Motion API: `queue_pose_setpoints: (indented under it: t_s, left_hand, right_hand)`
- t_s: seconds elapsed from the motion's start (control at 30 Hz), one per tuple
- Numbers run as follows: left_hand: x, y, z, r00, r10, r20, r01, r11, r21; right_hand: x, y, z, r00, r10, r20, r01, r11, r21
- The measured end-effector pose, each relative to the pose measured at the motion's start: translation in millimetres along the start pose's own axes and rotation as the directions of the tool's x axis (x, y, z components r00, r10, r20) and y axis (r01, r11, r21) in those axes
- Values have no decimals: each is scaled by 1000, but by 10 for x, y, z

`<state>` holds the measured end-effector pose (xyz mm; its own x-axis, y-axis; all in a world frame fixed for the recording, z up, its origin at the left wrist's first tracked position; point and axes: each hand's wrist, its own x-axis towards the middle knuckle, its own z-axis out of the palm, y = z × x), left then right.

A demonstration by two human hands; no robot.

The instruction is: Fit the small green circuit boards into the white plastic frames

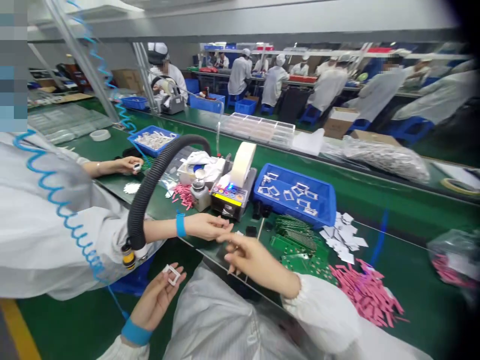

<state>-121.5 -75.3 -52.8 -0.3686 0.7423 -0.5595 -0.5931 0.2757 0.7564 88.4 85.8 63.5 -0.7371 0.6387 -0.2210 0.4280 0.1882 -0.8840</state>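
Low at the left, my left hand [159,295], with a blue wristband, is turned palm up. A small white rectangular frame [172,275] is held in it by thumb and fingers. My right hand [255,257] reaches left over the bench edge, index finger stretched and thumb apart. Its fingertips meet or overlap the fingertips of a co-worker's hand [204,226]; whether anything small lies between them cannot be made out. That co-worker's other hand [129,165] grips a small black-and-white piece [137,167].
A blue tray [330,200] holds several white frames. Green circuit boards [300,245], white cards [343,235] and pink strips [367,292] lie at right. A tape dispenser [228,200] and metal bottle [200,195] stand mid-bench. A black hose [159,170] arches at left.
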Motion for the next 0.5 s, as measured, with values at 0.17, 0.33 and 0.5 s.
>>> queue_pose_setpoints:
  t_s: [0.17, 0.33, 0.5]
  left_hand:
    - [77, 126, -591, 984, 94, -151, -97, 995, -9]
    - [109, 115, -801, 980, 121, -160, -122, 993, 7]
    - [195, 190, -677, 972, 197, -128, -203, 978, -40]
  right_hand:
    - [554, -235, 1038, 917, 76, 391, -221, 914, 341]
    - [1041, -306, 1757, 883, 184, 433, -345, 878, 331]
    - [1014, -382, 1927, 907, 212, 365, -361, 838, 409]
